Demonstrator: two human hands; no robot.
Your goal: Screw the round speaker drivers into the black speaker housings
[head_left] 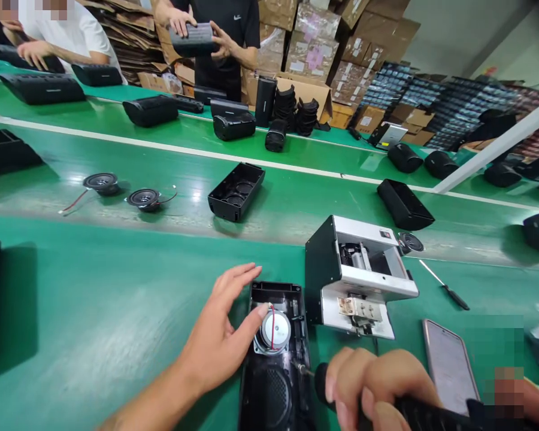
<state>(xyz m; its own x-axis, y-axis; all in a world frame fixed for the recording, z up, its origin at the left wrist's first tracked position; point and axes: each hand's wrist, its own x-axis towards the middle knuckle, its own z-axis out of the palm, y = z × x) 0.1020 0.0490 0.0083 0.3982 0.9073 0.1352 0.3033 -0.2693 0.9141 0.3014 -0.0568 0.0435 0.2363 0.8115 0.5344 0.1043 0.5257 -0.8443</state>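
Right hand [368, 389] is clamped round a black power screwdriver [431, 413], left hand [220, 326] spread wide, fingertip on the speaker driver [275, 331]; one slip could gouge the housing [273, 288].

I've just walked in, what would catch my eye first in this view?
First, at bottom centre, the left hand is at a round speaker driver in an open black speaker housing, while the right hand holds a black electric screwdriver against it. Just right of them, a black-and-silver benchtop machine stands on the green conveyor belt. At the top, a person across the line holds a black speaker casing.
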